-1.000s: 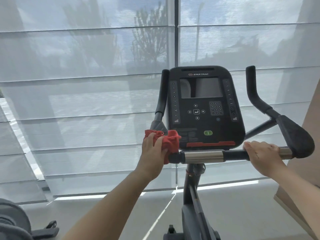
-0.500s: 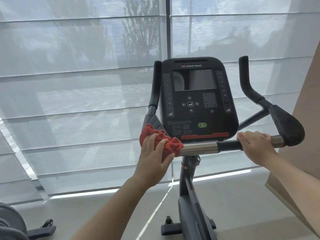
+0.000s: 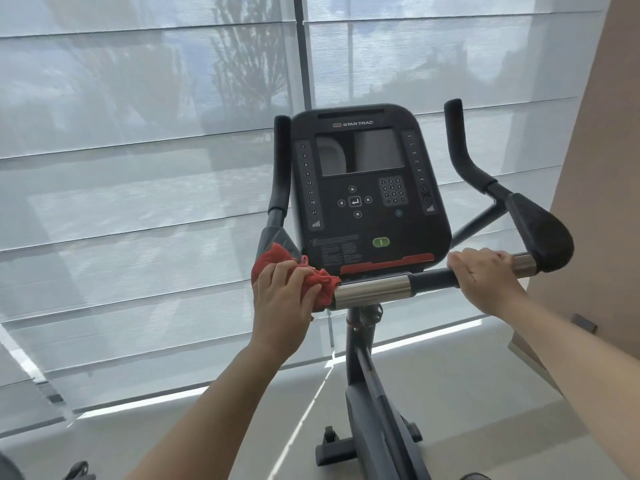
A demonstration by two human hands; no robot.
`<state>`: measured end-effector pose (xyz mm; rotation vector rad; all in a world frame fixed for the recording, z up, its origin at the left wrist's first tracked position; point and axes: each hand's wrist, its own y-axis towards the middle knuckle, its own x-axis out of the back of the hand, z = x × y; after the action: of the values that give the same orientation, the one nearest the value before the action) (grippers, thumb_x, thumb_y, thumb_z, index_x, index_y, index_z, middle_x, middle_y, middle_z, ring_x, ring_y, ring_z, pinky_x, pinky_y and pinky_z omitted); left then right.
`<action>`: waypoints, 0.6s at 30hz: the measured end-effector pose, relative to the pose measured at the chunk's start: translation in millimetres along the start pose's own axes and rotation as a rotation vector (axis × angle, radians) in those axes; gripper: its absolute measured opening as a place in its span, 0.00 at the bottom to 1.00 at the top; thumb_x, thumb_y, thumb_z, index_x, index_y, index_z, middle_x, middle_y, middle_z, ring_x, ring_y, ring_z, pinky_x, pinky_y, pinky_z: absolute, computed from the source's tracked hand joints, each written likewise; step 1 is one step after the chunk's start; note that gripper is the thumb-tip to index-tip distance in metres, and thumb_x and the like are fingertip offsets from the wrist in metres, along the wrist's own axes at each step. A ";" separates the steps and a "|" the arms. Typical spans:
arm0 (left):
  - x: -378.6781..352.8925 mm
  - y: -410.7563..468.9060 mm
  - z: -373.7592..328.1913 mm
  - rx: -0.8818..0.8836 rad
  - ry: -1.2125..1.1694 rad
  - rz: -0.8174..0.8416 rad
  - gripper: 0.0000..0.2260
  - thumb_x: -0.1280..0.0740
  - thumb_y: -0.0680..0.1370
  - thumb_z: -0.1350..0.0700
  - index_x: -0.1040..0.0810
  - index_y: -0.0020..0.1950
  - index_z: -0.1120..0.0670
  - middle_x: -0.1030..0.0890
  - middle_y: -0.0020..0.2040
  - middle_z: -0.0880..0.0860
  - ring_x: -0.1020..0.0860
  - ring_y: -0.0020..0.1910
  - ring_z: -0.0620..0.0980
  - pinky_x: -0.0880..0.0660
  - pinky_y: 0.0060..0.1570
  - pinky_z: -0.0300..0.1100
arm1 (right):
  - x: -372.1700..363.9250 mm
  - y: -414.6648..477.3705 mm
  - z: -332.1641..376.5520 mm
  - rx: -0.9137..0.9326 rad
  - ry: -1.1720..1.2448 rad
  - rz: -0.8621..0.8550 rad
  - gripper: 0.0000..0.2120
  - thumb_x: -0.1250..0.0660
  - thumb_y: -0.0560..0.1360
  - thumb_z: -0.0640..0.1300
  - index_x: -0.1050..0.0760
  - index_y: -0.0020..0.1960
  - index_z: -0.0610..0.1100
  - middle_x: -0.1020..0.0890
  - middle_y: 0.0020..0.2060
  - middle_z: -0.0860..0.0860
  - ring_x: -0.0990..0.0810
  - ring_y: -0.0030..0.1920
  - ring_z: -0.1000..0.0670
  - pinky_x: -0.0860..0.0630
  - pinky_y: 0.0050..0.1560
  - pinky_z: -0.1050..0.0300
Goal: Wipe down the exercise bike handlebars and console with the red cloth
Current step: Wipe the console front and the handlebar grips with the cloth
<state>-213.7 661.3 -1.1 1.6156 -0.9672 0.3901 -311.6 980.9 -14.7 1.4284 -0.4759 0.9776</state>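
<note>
A black exercise bike stands before me with its console facing me and a handlebar with a silver sleeve running across below it. My left hand presses the crumpled red cloth around the left part of that bar, just left of the silver sleeve. My right hand grips the black right section of the bar beside a padded elbow rest. Two upright horn grips rise at the left and the right of the console.
A large window with translucent blinds fills the background. A tan wall panel stands close on the right. The bike's post and base reach down to a pale floor. Dark equipment parts lie at the bottom left.
My left hand has slid the red cloth along the left bar toward the silver sleeve. The view has shifted, so the bike sits lower and further right. My right hand has kept its grip.
</note>
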 end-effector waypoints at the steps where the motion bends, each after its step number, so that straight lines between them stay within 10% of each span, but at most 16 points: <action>1: -0.2 0.5 -2.0 -0.003 -0.005 -0.012 0.10 0.38 0.78 0.53 0.22 0.56 0.53 0.25 0.58 0.52 0.32 0.61 0.55 0.40 0.64 0.46 | -0.3 -0.1 -0.6 0.002 0.003 -0.001 0.28 0.66 0.75 0.57 0.32 0.36 0.46 0.29 0.32 0.52 0.30 0.38 0.48 0.43 0.50 0.52; 18: -87.1 35.6 -150.4 -0.081 0.033 0.117 0.12 0.43 0.80 0.46 0.25 0.57 0.48 0.24 0.55 0.46 0.28 0.55 0.49 0.34 0.58 0.42 | 16.0 6.8 -36.1 0.110 0.143 0.227 0.22 0.63 0.79 0.57 0.35 0.37 0.53 0.28 0.37 0.53 0.30 0.44 0.49 0.43 0.53 0.51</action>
<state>-256.9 833.2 4.5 1.4795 -1.0431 0.4508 -318.0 1018.7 -3.1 1.4111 -0.4919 1.2961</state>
